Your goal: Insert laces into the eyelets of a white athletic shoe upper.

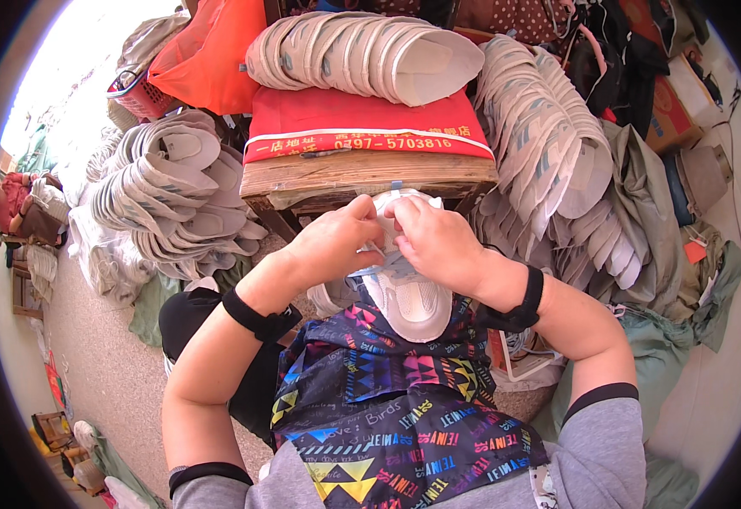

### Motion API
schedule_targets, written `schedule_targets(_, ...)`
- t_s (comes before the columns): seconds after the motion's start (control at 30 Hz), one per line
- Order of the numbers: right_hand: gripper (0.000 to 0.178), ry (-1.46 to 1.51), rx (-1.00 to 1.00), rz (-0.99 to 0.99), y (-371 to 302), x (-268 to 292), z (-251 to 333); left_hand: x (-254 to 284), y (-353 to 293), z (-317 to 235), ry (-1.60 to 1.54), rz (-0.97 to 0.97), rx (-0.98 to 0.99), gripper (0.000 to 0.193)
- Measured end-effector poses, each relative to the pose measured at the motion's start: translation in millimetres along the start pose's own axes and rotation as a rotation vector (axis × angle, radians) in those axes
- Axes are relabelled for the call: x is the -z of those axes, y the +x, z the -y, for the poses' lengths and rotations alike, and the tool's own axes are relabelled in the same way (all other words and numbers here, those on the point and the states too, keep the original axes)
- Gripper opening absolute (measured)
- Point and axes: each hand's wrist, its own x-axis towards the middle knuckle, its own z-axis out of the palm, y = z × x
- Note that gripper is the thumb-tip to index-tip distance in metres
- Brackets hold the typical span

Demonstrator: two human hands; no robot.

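Observation:
A white shoe upper (411,307) with a mesh-like toe lies on my lap, its toe toward me and its far end against the wooden bench. Over its opening, my left hand (339,241) is closed, thumb and fingers pinched together. Close beside it my right hand (440,244) also pinches, knuckles bent. Whatever the fingertips grip is too small and too covered to make out. A pale bluish piece (370,270) shows on the shoe below my left fingers. Black bands circle both wrists, and a dark patterned apron (387,399) covers my lap.
A stack of nested shoe uppers (336,55) rests on the red-covered wooden bench (370,170). More stacks stand at the left (167,187) and right (540,127). A red basket (143,97) is far left. Green sacks (667,356) lie right.

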Motion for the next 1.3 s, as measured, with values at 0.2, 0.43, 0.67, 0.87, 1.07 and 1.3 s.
schedule_targets(0.2,0.028,-0.102,-0.039,0.239,9.2,-2.7,5.5,-33.9,-2.0,-1.8,-0.178,-0.294,0.193,0.015)
schedule_targets(0.43,0.023,0.328,-0.154,0.046,17.9,-13.3,-21.2,-31.6,-5.9,-22.2,-0.560,-0.444,0.208,0.011)
schedule_targets(0.67,0.015,0.894,-0.379,0.003,48.0,15.5,-6.7,-30.0,-13.3,-34.9,-0.402,-0.488,0.201,0.011)
schedule_targets(0.87,0.013,0.342,-0.192,0.035,38.8,28.5,-14.6,-49.3,-3.6,-25.3,-0.097,-0.577,0.137,0.011)
schedule_targets(1.07,0.015,0.369,-0.248,0.032,9.6,29.8,-19.3,-42.1,12.0,-40.2,0.511,-0.482,0.150,0.006)
schedule_targets(1.3,0.009,0.028,-0.057,0.153,-21.2,32.0,-20.0,-44.2,25.0,-33.6,0.420,-0.449,0.028,0.007)
